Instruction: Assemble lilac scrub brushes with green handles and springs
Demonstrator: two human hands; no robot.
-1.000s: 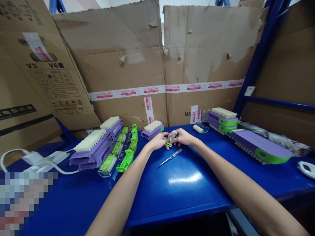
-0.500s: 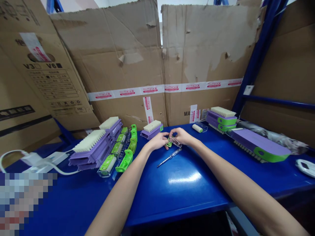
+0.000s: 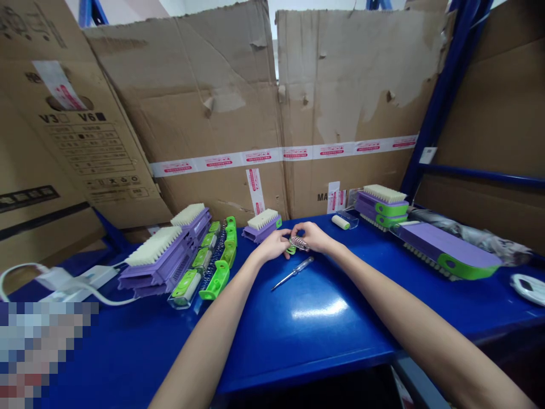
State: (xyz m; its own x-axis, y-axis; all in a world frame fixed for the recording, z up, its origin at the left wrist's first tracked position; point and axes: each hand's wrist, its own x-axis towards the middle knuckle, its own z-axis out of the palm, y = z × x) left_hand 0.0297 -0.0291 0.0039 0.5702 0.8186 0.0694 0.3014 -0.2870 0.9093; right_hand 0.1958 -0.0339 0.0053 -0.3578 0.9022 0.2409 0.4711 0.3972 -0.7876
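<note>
My left hand is closed on a small green part, held just above the blue table. Close beside it, my right hand grips a metal spring, whose left end meets the green part. Below both hands a screwdriver with a clear handle lies on the table, its tip toward the lower left. A purple brush with pale bristles sits behind my left hand.
Purple brushes, green-topped clear cases, springs and green handles line the left. A white roller lies behind my right hand. More brushes are stacked right. Cardboard stands behind the table.
The spring has shifted slightly left against the green part and looks shorter between my hands. Both hands remain close together.
</note>
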